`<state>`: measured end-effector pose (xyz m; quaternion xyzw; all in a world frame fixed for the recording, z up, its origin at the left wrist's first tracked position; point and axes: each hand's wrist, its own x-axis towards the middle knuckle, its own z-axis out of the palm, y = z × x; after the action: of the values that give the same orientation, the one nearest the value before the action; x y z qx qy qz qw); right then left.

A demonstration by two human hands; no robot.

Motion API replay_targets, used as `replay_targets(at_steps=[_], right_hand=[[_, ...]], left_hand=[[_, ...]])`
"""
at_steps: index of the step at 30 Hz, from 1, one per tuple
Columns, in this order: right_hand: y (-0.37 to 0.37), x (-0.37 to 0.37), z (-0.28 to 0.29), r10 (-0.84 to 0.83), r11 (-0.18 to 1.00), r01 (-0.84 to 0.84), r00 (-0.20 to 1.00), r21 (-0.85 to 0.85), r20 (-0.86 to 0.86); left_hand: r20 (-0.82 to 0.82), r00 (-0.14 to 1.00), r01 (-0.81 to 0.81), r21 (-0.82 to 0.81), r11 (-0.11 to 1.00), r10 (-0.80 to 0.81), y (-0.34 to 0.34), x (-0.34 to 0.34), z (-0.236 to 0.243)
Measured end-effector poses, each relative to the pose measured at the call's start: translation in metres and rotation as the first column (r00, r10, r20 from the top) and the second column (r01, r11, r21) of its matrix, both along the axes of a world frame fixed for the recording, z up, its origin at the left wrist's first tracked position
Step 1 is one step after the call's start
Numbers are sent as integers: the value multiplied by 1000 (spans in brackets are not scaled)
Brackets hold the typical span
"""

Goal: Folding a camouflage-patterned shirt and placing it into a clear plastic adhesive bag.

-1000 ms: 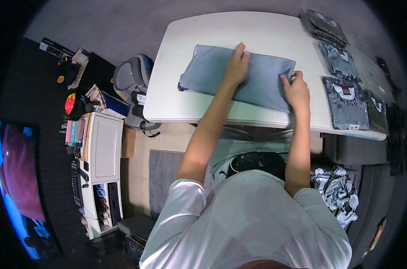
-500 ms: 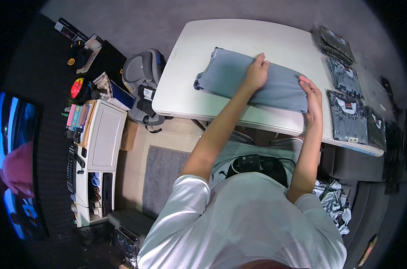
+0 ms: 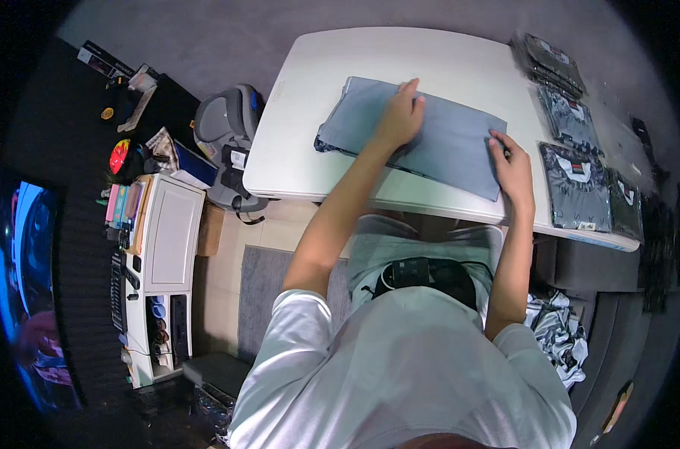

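A folded blue-grey garment [image 3: 459, 142] lies lengthwise across the white table [image 3: 310, 78], with a dark patterned edge showing at its left end. My left hand [image 3: 402, 116] rests on its upper side, left of the middle, fingers stretched out toward the far edge. At the garment's right end is my right hand [image 3: 512, 170], its fingers slightly bent and apart, the tips touching the cloth's edge. Neither hand appears to grip the cloth.
Packed folded garments in clear bags [image 3: 578, 183] line the table's right side, with a bagged stack [image 3: 553, 63] at the far corner. A grey child car seat [image 3: 227, 138] stands left of the table. Beyond it is a white cabinet [image 3: 171, 239]. Patterned cloth [image 3: 557, 333] lies at lower right.
My left hand has slid left over the cloth. The garment's right end looks flatter and wider, its near corner now closer to me. My right hand stays at that end, fingers more bent.
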<state>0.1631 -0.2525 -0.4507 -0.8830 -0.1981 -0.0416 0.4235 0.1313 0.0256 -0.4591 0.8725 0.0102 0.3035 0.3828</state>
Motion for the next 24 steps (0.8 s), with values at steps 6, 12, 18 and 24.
replay_targets(at_steps=[6, 12, 18, 24], right_hand=[[-2, 22, 4, 103, 937, -20, 970, 350, -220], [7, 29, 4, 445, 826, -60, 680, 561, -583], [-7, 27, -5, 400, 810, -22, 752, 586, -524], [-54, 15, 13, 411, 790, -33, 769, 612, -490]], left_hand=[[11, 969, -240, 293, 926, 248, 74, -31, 24], [-246, 801, -446, 361, 819, 545, 94, -54, 15], [-261, 862, -342, 334, 878, 435, 97, -52, 6], [-256, 920, -192, 370, 909, 298, 63, -48, 2]])
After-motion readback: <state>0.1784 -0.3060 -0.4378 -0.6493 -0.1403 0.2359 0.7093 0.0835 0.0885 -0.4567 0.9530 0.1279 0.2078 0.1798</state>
